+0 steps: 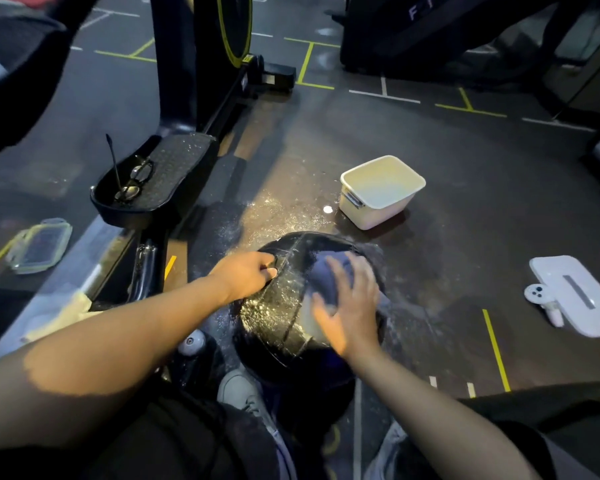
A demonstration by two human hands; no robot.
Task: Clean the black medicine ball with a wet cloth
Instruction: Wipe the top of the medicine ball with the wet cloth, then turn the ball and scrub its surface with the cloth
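Note:
The black medicine ball [284, 306] sits on the gym floor right in front of me, its top glistening with water drops. My left hand [248, 275] rests on the ball's upper left side with fingers curled against the surface, steadying it. My right hand [350, 306] lies flat with spread fingers on a dark blue cloth [329, 275], pressing it onto the ball's upper right side. The hand is blurred by motion. The ball's lower part is hidden behind my knees.
A white tub [381, 190] stands on the wet floor beyond the ball. A white lid [579, 296] and a controller [537, 294] lie at the right. An exercise machine pedal [153, 178] with glasses [136, 180] is at the left, a glass container [39, 245] beside it.

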